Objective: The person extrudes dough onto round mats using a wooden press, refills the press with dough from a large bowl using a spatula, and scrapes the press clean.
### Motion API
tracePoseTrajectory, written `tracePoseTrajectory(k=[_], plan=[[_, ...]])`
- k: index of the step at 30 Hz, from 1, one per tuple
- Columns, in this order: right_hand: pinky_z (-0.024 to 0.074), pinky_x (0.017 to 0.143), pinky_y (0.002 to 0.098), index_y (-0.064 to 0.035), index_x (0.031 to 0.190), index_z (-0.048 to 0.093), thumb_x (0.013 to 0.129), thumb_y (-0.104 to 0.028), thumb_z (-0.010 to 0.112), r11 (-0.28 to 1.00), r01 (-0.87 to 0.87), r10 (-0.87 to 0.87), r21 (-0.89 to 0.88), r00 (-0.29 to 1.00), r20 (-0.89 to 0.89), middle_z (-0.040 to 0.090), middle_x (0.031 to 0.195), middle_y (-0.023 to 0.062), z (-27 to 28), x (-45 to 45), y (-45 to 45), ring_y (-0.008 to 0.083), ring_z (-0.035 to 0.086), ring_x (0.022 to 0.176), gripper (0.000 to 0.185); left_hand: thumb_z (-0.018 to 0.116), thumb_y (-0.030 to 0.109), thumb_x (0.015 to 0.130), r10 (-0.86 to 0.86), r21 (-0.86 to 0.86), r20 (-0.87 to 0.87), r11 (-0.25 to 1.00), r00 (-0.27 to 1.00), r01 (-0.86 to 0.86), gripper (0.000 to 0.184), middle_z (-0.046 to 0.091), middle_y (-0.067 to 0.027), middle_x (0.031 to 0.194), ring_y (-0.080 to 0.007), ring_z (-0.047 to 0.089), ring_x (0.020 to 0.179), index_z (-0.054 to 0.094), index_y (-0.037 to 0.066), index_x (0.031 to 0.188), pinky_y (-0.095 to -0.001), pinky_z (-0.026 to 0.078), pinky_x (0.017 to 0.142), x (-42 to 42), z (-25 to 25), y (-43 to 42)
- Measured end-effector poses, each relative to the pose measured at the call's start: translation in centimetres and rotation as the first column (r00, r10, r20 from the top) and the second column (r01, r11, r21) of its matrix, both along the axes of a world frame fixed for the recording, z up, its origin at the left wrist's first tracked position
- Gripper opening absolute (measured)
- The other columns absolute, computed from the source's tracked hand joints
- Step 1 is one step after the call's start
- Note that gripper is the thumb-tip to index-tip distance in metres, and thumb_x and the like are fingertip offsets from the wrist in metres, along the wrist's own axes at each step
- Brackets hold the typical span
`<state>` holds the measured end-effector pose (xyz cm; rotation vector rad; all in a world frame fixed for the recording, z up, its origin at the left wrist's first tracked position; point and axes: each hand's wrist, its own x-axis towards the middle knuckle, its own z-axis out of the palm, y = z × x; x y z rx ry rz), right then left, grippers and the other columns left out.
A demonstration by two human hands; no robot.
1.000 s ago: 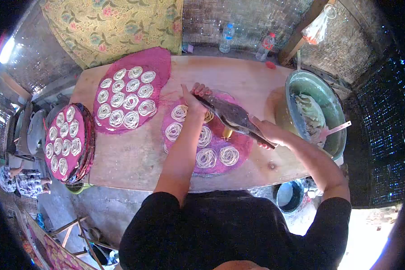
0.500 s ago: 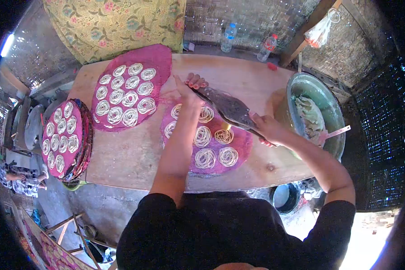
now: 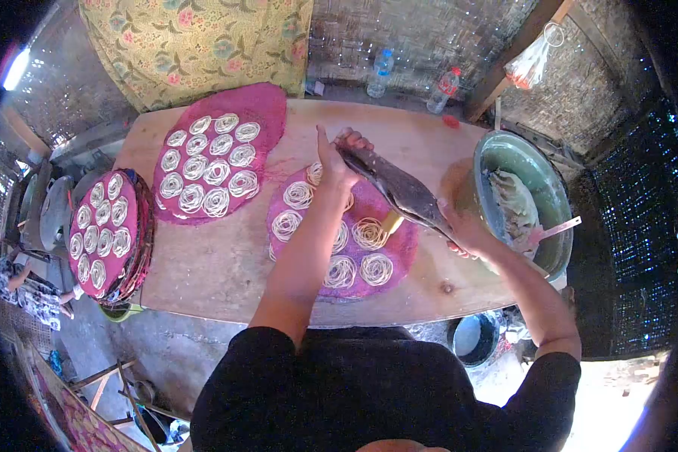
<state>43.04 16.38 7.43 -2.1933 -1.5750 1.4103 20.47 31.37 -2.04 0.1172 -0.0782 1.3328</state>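
My left hand (image 3: pixel 340 160) is wrapped around the upper left end of a dark hand press (image 3: pixel 396 183), its thumb pointing up. The lower right end is gripped by my right hand (image 3: pixel 465 228). The press is tilted over a pink cloth (image 3: pixel 404 260), with a short yellowish tube (image 3: pixel 392 221) under its middle. Right by the tube lies a coil of thin dough strands (image 3: pixel 369 234), yellower than the other coils. Several pale coils, such as a front one (image 3: pixel 376 269), rest on this cloth; my left forearm hides some of them.
A second pink cloth (image 3: pixel 262 102) bears several coils at the back left. Beside it stands a stack of round trays (image 3: pixel 140 241). On the right, a green basin (image 3: pixel 484 177) holds pale dough (image 3: pixel 514 197) and a pink-handled tool (image 3: pixel 561 229). Two bottles (image 3: pixel 380 74) are by the wall.
The press has turned and now shows more edge-on, its two halves looking closer together. My left hand has shifted slightly right and down, my right hand slightly right. The camera view has moved a little.
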Motion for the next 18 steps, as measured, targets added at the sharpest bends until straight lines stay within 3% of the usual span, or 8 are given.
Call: tracePoseTrajectory(k=[2,3,5,6,9,12,15,18], plan=[[0.0275,0.032,0.0258,-0.0085,0.067,0.050,0.090,-0.066,0.030,0.999,0.009,-0.006,0.051,0.999,-0.045,0.043,0.046,0.0003,0.5,0.3,-0.6,0.0093,0.038,0.034,0.066,0.019,0.066,0.091,-0.040,-0.310,-0.400,0.946,0.916,-0.094,0.062,0.052,-0.0003,0.067,-0.0128,0.051,0.060,0.051,0.016,0.075,-0.0295,0.044,0.061,0.2,3.8,-2.2],[0.0256,0.031,0.0256,-0.0096,0.061,0.048,0.090,-0.067,0.030,0.995,0.017,-0.009,0.098,0.996,-0.087,0.041,0.045,-0.0002,0.5,0.5,-0.9,0.0089,0.036,0.034,0.066,0.019,0.066,0.091,-0.046,-0.312,-0.404,0.946,0.913,-0.090,0.062,0.052,-0.0003,0.067,-0.0128,0.051,0.060,0.051,0.016,0.075,-0.0295,0.044,0.061,0.0,1.8,-2.0],[0.0250,0.031,0.0259,-0.0098,0.058,0.047,0.090,-0.067,0.031,0.996,0.054,-0.044,0.064,0.988,-0.147,0.041,0.045,-0.0003,0.3,1.0,-1.0,0.0088,0.036,0.034,0.067,0.020,0.065,0.092,-0.095,-0.054,-0.953,0.987,0.288,0.149,0.068,0.065,-0.0091,0.098,-0.0187,0.060,0.086,0.057,0.008,0.101,-0.0331,0.045,0.077,-1.0,-4.0,-1.4],[0.0244,0.030,0.0262,-0.0101,0.055,0.045,0.089,-0.067,0.031,0.996,0.080,-0.072,0.035,0.977,-0.199,0.041,0.044,-0.0004,0.1,1.2,-0.9,0.0087,0.036,0.034,0.068,0.018,0.067,0.091,-0.035,-0.007,-0.995,0.959,0.093,0.282,0.074,0.064,-0.0112,0.101,-0.0209,0.059,0.095,0.058,0.006,0.106,-0.0364,0.042,0.089,-0.8,-3.0,-3.6],[0.0269,0.030,0.0271,-0.0099,0.076,0.053,0.092,-0.061,0.031,0.997,0.065,-0.071,-0.033,0.971,-0.229,0.038,0.045,-0.0012,-0.9,2.2,-0.3,0.0100,0.034,0.032,0.058,0.015,0.072,0.088,-0.027,-0.043,-0.999,0.899,-0.042,0.436,0.084,0.064,-0.0118,0.107,-0.0196,0.056,0.103,0.058,0.004,0.115,-0.0358,0.037,0.099,1.4,-6.1,-6.0],[0.0288,0.031,0.0273,-0.0102,0.080,0.054,0.092,-0.062,0.032,0.998,0.038,-0.029,0.048,0.983,-0.181,0.039,0.045,-0.0009,-0.2,1.2,-0.5,0.0101,0.036,0.033,0.058,0.012,0.076,0.083,-0.135,-0.097,-0.991,0.778,0.014,0.621,0.094,0.062,-0.0114,0.114,-0.0177,0.055,0.108,0.054,0.003,0.124,-0.0331,0.035,0.101,2.0,-6.2,-6.5],[0.0255,0.030,0.0264,-0.0097,0.064,0.049,0.087,-0.070,0.034,0.990,0.063,-0.048,0.128,0.992,-0.113,0.041,0.045,-0.0012,-1.3,1.1,-0.1,0.0085,0.035,0.032,0.066,0.010,0.077,0.082,-0.136,-0.091,-0.991,0.693,0.005,0.715,0.097,0.060,-0.0111,0.117,-0.0170,0.054,0.109,0.050,0.001,0.128,-0.0322,0.034,0.102,1.8,-7.0,-5.9],[0.0271,0.030,0.0262,-0.0094,0.066,0.050,0.089,-0.067,0.034,0.977,0.097,-0.085,0.188,0.994,-0.069,0.041,0.045,-0.0015,-2.1,1.7,0.1,0.0088,0.037,0.033,0.064,0.007,0.072,0.086,-0.117,-0.105,-0.993,0.713,-0.030,0.693,0.094,0.061,-0.0110,0.117,-0.0160,0.054,0.110,0.046,-0.001,0.130,-0.0322,0.034,0.101,1.8,-6.7,-6.2]])
